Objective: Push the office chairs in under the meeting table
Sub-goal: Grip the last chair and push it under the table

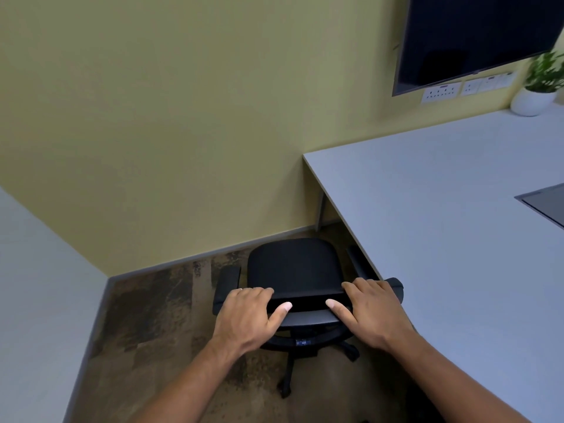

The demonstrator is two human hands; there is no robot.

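Both hands grip the top of the black office chair (294, 265): left hand (248, 314) and right hand (374, 309) well apart, beside the grey tabletop (442, 215).

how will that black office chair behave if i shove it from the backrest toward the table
The office chair will probably roll easily: casters show on its star base. Both hands, left hand and right hand, hold the backrest top, so it may swivel. Its right armrest could catch the table edge.

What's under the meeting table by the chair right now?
Under the meeting table, only a grey table leg near the wall and the chair's right armrest tucked beneath the edge show. The tabletop covers everything else.
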